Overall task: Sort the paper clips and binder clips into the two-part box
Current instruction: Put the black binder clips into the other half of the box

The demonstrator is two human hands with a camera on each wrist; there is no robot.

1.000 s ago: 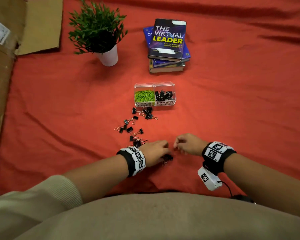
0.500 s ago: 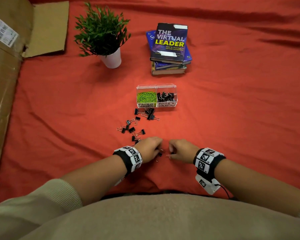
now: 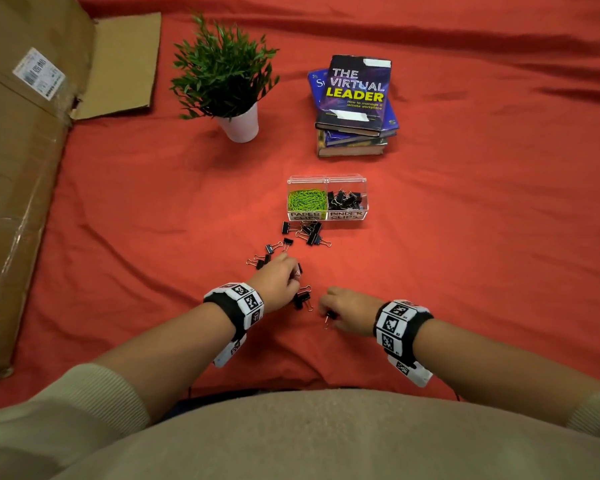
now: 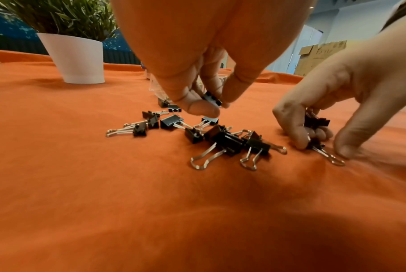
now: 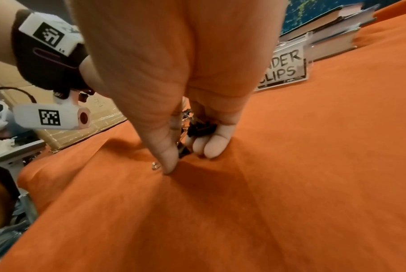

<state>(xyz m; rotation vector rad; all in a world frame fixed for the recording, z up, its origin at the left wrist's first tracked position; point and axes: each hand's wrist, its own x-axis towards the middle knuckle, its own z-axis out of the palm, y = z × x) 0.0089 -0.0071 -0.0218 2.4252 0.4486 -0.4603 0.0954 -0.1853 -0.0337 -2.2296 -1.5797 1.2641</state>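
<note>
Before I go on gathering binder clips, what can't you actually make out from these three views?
- How many binder clips the right hand holds: its curled fingers cover them in the right wrist view.
- The two-part box: the left hand blocks most of it in the left wrist view.
- Binder clips in the box: too small to count from the head view.

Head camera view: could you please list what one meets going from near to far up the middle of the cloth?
Right hand → left hand → loose binder clips → two-part box → stack of books.
</note>
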